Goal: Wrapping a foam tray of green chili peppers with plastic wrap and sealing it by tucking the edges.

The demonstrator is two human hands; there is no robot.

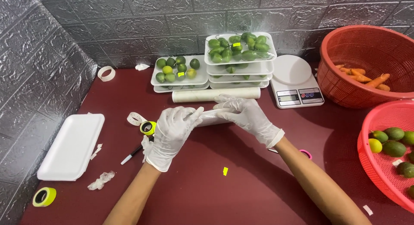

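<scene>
Both my hands wear white gloves and meet over the dark red table. My left hand (172,132) and my right hand (246,115) together grip a white roll of cling film (211,118) lying crosswise between them. My left hand closes around its left end, my right hand's fingers pinch the top near the middle. A second, longer roll (215,94) lies just behind, in front of the stacked trays.
Stacked white foam trays hold green limes (179,70) and green fruit (239,48). A kitchen scale (297,80) stands right of them. Orange basket with carrots (366,48), red basket with limes (390,143). An empty foam tray (71,145), yellow tape rolls (148,127), marker (131,155) lie left.
</scene>
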